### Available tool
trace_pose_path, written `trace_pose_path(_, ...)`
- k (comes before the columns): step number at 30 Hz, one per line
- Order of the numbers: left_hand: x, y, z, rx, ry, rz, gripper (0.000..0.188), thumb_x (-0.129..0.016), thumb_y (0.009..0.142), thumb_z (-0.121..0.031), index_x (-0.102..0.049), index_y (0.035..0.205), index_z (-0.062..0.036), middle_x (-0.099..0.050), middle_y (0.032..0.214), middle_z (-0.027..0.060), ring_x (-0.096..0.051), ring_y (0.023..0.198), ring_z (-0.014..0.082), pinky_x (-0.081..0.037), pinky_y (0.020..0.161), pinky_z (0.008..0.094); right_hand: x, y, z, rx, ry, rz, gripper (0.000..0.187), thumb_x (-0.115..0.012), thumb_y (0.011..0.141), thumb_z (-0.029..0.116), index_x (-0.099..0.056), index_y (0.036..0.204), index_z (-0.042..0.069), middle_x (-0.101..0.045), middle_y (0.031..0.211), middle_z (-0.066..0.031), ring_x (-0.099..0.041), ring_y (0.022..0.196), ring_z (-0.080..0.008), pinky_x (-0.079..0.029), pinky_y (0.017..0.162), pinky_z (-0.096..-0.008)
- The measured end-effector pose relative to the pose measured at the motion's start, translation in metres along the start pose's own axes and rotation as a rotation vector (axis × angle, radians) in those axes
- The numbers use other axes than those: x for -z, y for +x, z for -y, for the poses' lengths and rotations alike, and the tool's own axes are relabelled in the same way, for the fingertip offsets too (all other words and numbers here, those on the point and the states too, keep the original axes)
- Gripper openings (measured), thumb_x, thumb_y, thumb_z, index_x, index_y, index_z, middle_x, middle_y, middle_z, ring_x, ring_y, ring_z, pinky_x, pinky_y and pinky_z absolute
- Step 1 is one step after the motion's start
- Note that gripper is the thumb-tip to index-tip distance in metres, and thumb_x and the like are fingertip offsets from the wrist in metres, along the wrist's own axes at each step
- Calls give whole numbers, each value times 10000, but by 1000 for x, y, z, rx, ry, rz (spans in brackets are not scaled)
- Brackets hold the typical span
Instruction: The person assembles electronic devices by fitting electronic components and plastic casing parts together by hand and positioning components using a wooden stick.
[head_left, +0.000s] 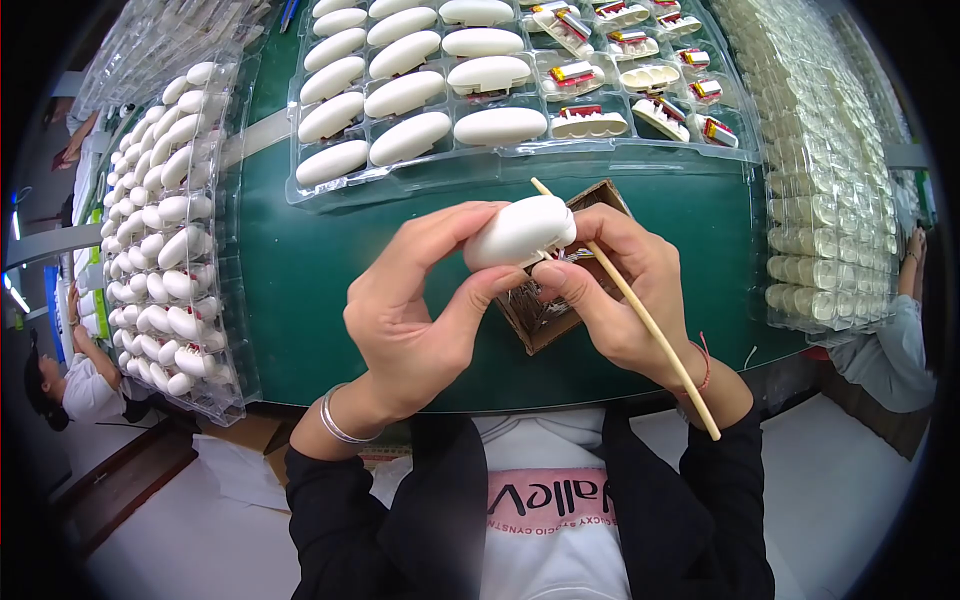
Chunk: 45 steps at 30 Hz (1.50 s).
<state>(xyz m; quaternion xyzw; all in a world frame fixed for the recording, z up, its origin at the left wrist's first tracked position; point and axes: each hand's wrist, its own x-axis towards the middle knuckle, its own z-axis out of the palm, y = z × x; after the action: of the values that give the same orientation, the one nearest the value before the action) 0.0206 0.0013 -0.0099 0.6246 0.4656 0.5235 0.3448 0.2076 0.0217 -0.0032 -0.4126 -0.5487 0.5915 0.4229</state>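
Note:
Between both hands, above the green table, is a white oval plastic shell [515, 232] with small parts showing at its lower right side. My left hand [415, 290] grips its left end between thumb and fingers. At the right end, the thumb and fingertips of my right hand [635, 285] pinch the shell. A thin wooden stick [655, 335] also lies in my right hand, slanting from above the fingers down past the wrist. Beneath the hands stands a small brown cardboard box [527, 325], its contents partly hidden.
A clear tray [440, 165] of white shells and opened halves with red and silver parts lies at the far side of the green table [300, 290]. Stacked trays of shells [165, 240] rise at left, stacked clear trays [825, 200] at right. People sit beyond both sides.

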Motion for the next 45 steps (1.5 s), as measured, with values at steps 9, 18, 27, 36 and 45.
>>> trace_pose_path(9, 5, 6, 1, -65, 107, -73, 424, -808, 758, -2, -649, 1151, 5, -703, 1104, 131, -637, 1033, 235, -492, 926, 341, 0, -1, -2, 43, 11, -11, 190, -757, 851, 76, -653, 978, -22, -690, 883, -83, -683, 777, -109, -546, 664, -237)
trace_pose_path(18, 5, 2, -2, 134, -70, 21, 431, -789, 804, -21, -636, 1205, 18, -702, 1076, 118, -658, 992, 179, -497, 890, 282, 2, -1, 1, 8, 18, -15, 206, -783, 839, 110, -648, 938, -10, -692, 861, -73, -690, 766, -108, -535, 654, -230)
trace_pose_path(27, 4, 0, -1, 113, -80, -15, 424, -797, 787, 0, -648, 1183, 21, -700, 1062, 125, -662, 978, 174, -507, 878, 282, 1, -1, -1, 24, -5, -20, 208, -789, 832, 110, -627, 891, -7, -687, 840, -76, -690, 734, -109, -536, 620, -230)
trace_pose_path(36, 5, 2, -7, 337, -260, 80, 268, -728, 875, -37, -677, 1126, 42, -704, 1067, 125, -645, 956, 145, -501, 865, 268, 2, 0, -2, 209, -121, -38, 255, -839, 789, 142, -642, 863, -2, -702, 781, -77, -680, 672, -103, -508, 578, -219)
trace_pose_path(45, 4, 1, -10, 390, -368, 100, 280, -722, 884, -37, -663, 1144, 51, -692, 1097, 119, -638, 972, 140, -500, 884, 270, 4, 0, -5, 260, -130, -35, 264, -856, 768, 143, -648, 843, -2, -699, 766, -82, -665, 644, -100, -493, 561, -218)
